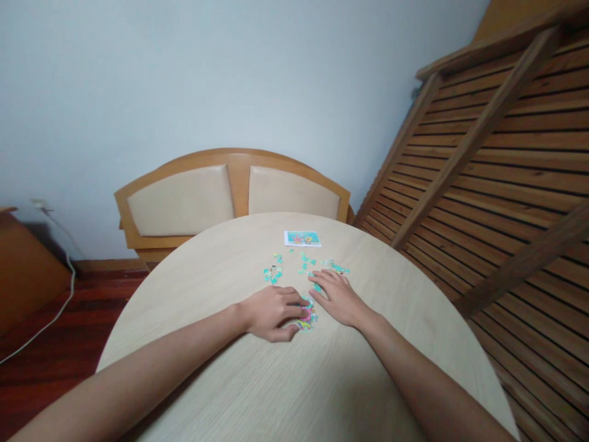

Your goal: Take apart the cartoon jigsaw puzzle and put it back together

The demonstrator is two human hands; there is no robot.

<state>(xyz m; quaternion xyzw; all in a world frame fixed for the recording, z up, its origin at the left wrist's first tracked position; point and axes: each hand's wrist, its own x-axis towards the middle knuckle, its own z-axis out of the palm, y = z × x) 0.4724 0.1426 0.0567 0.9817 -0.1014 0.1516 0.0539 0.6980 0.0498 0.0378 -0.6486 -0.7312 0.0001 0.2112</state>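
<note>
My left hand [276,312] rests on the round table, its fingers apart and touching the left side of a partly joined jigsaw puzzle [307,316] with pink and yellow parts. Just to the right, my right hand [337,296] lies with its fingers stretched out over some turquoise jigsaw pieces [317,286], partly covering them. More loose pieces [273,273] lie beyond my left hand, and others [305,261] are in the middle. Another group of pieces [338,267] is past my right fingertips. Behind them all lies a reference picture card [302,239] with a turquoise background.
The pale wooden table [207,380] has a curved edge. Beyond it stands a headboard [239,158] with cream panels against the wall. A slatted wooden frame [483,153] leans at the right. A white cable [71,288] trails to the dark red floor at the left.
</note>
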